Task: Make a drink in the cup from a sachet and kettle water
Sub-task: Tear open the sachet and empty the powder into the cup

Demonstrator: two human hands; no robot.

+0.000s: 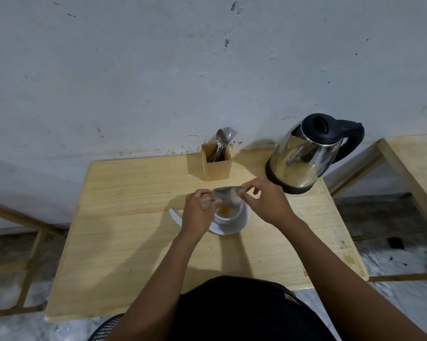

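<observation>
A white cup stands on a white saucer at the middle of the wooden table. Orange powder lies inside the cup. Both hands hold a silvery sachet tilted over the cup's mouth: my left hand pinches its left end, my right hand pinches its right end. A steel kettle with a black lid and handle sits at the table's back right.
A wooden holder with spoons and forks stands at the back edge by the wall. A small white scrap lies left of the saucer. Another wooden table is at the right.
</observation>
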